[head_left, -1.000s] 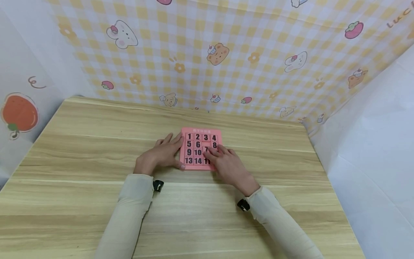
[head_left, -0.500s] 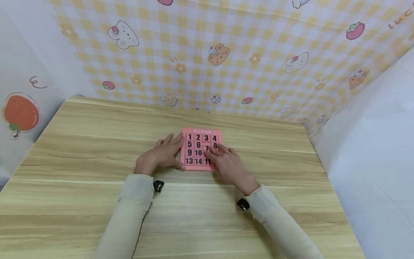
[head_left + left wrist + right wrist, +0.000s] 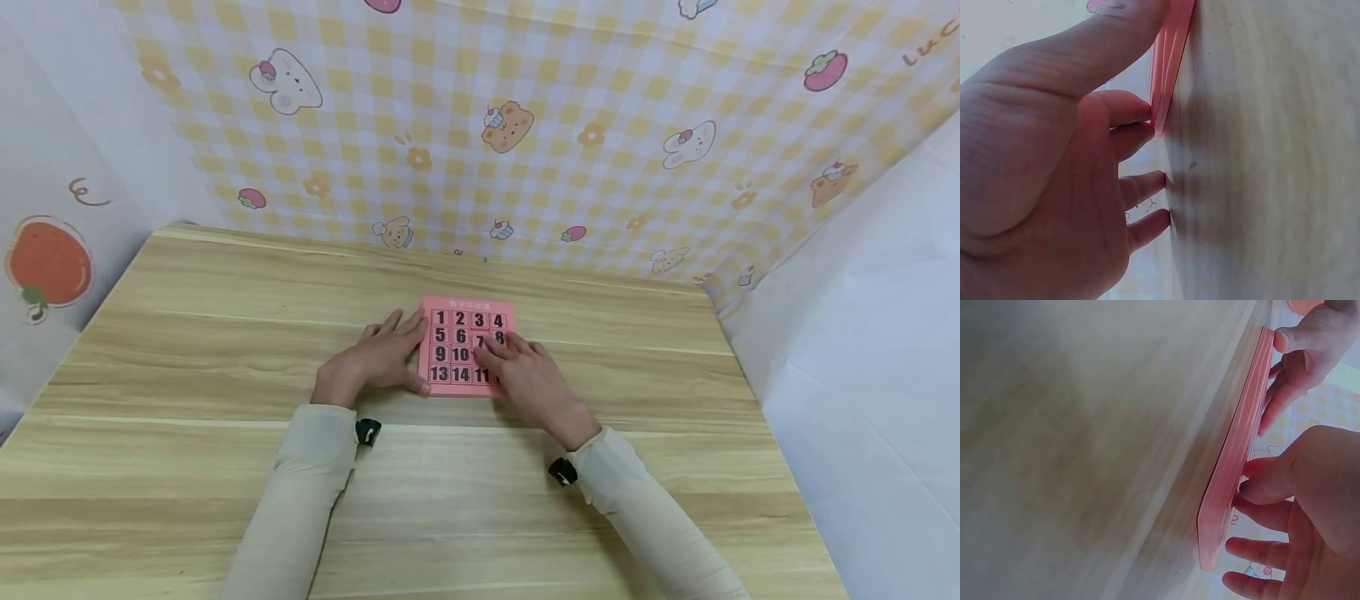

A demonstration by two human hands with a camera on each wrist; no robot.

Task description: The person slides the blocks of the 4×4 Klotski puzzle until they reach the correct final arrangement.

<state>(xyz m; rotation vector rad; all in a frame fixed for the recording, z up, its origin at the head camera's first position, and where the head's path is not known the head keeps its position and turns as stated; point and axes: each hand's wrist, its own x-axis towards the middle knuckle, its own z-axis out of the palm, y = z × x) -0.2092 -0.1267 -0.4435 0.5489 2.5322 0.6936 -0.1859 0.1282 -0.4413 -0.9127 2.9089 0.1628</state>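
A pink number sliding puzzle (image 3: 447, 389) lies flat on the table, its black-numbered tiles facing up. My left hand (image 3: 377, 357) rests spread against its left side, thumb at the near left corner and fingertips along the left edge. In the left wrist view the thumb (image 3: 1085, 53) lies over the puzzle's near edge. My right hand (image 3: 534, 385) reaches over the lower right part, fingertips on the tiles by the 7 tile (image 3: 479, 341). That tile sits just under the 3 tile (image 3: 479, 320). The tiles at the lower right are hidden beneath this hand.
A wood-grain table (image 3: 420, 508) carries the puzzle. Behind it hangs a yellow checked cloth (image 3: 450, 108) with cartoon prints, and a white sheet (image 3: 862, 333) borders the right side. Each wrist wears a small black camera (image 3: 367, 431).
The 7 tile has slid slightly away from me, narrowing the gap below the 3 tile, with my right fingertips following it. My left hand has stayed in place.
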